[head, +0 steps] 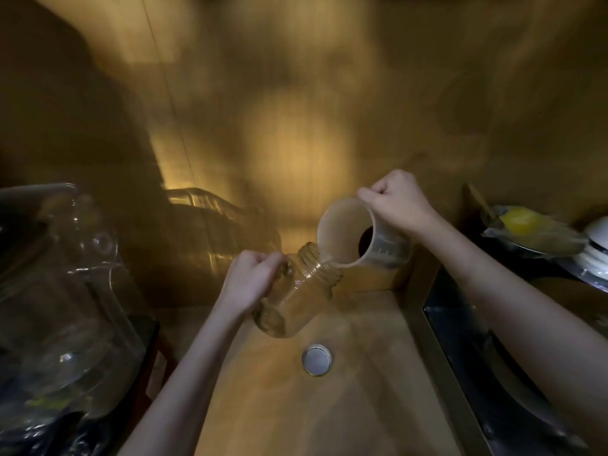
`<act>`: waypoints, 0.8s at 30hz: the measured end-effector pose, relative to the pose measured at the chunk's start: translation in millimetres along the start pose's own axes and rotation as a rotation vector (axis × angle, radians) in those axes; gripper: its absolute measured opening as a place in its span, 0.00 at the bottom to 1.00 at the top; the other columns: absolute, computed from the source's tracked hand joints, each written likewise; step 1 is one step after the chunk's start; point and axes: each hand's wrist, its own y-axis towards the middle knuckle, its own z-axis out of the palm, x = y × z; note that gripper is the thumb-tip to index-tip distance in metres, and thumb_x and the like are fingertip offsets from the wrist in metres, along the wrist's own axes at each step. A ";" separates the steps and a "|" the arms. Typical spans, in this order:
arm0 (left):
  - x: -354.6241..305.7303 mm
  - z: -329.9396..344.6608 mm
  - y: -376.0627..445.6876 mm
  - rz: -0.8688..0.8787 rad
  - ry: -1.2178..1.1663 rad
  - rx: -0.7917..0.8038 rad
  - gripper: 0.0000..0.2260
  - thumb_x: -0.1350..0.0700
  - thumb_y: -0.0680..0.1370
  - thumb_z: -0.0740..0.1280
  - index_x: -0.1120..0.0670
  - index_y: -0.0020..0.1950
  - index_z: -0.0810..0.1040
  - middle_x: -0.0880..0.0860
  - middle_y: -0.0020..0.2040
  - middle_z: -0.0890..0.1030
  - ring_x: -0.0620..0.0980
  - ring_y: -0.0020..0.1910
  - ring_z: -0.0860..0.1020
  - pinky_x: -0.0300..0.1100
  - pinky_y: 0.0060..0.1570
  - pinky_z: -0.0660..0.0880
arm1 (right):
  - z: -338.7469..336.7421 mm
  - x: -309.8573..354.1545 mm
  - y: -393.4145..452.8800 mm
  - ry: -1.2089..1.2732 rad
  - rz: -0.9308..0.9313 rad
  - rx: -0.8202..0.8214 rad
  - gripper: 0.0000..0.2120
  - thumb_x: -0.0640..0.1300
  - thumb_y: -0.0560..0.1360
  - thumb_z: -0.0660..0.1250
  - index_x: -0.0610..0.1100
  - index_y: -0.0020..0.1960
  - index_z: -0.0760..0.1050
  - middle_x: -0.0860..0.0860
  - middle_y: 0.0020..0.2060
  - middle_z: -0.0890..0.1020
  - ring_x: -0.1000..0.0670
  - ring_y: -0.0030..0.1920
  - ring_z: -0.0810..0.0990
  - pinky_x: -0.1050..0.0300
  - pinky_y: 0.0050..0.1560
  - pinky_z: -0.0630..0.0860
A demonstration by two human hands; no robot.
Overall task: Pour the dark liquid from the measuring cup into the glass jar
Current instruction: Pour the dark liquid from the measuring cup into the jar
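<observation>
A clear glass jar [297, 292] with a threaded mouth is held tilted above the wooden counter, its mouth pointing up and to the right. My left hand [251, 279] grips its handle side. My right hand [399, 200] holds the handle of a translucent plastic measuring cup [358, 235], tipped steeply so its spout rests at the jar's mouth. A thin stream runs from the spout into the jar. A dark patch shows deep inside the cup. The picture is dim and slightly blurred.
A round metal lid [316, 359] lies on the wooden counter [329, 416] below the jar. Large clear glass vessels [62, 274] stand at left, a clear box [210, 232] behind. At right are a black appliance surface [487, 373], stacked dishes [592, 255] and a wrapped yellow item [523, 223].
</observation>
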 end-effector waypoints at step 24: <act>-1.4 7.0 -16.2 0.102 0.103 -0.322 0.23 0.54 0.72 0.63 0.56 0.21 0.58 0.55 0.27 0.58 0.55 0.29 0.59 0.48 0.33 0.61 | 7.2 71.0 11.4 -0.514 -0.522 -0.077 0.17 0.45 0.64 0.61 0.38 0.19 0.72 0.46 0.13 0.67 0.48 0.19 0.62 0.63 0.24 0.58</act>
